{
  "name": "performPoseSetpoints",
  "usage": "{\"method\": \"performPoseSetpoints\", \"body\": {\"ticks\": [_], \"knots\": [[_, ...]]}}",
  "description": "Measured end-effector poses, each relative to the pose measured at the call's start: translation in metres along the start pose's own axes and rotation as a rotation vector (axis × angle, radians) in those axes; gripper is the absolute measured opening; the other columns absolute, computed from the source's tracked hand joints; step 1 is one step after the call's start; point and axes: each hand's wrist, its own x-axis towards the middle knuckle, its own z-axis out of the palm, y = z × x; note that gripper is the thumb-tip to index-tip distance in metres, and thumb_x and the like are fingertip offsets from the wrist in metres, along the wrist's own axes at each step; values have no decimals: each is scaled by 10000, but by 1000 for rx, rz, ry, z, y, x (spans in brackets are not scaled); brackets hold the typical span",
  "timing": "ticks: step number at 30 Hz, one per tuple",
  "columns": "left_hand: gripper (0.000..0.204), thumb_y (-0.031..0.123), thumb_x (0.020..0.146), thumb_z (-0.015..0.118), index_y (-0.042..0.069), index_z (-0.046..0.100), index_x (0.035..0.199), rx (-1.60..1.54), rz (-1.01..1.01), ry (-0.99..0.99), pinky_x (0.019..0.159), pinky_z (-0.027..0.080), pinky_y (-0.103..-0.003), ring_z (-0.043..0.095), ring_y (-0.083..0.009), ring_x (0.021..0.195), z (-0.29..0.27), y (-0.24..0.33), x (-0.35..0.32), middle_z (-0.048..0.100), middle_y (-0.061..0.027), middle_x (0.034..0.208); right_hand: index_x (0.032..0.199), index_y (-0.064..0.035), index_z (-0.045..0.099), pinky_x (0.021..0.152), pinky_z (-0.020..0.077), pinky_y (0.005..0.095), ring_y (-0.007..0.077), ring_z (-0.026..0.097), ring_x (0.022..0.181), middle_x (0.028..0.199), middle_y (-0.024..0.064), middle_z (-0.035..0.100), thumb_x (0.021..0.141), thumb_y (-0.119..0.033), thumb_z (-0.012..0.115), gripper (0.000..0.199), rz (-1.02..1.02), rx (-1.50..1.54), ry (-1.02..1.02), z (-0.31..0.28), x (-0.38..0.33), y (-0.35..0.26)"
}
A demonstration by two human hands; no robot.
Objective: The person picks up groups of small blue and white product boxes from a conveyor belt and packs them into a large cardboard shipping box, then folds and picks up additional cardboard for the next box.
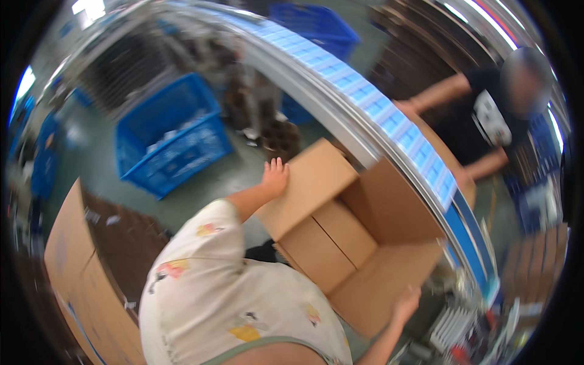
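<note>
A person in a pale printed shirt steadies a large open cardboard box (347, 243) beside a curving conveyor (365, 100) loaded with a row of small light-blue packs. The left hand (275, 177) lies flat, fingers spread, on the box's upturned far flap, pressing rather than clasping it; the right hand (406, 304) is at the near lower flap, and whether its grip closes around the edge cannot be told. With one hand on each opposite flap, the box appears held open and braced against tipping, its mouth facing up and toward the conveyor's edge. The box sits between the person and the belt, its long axis running from lower right to upper left across the view. Across the belt, a second person in a dark shirt (486, 115) reaches both arms toward the line. A blue plastic crate (173, 137) stands on the floor at left, and flat cardboard (91, 286) leans at lower left.
</note>
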Motion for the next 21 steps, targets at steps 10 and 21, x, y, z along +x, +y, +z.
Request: {"method": "performPoseSetpoints", "body": {"ticks": [10,21], "knots": [[440,275,822,545,90,483,1217,-1242,39,-461,840,448,-368,566,-324,972,3,112,-8,597,-191,1029,1044,35,509,807,434,379,303,525,959,1005,218,554,914,-312,382,392,732,-323,-329,108,-46,147],[490,156,827,529,172,396,1299,-1080,-104,-243,828,448,-395,567,-350,957,13,91,2,592,-183,1043,1292,-62,376,990,329,364,316,438,1174,1324,190,380,741,-324,659,672,-493,102,-940,-28,-69,-130]]}}
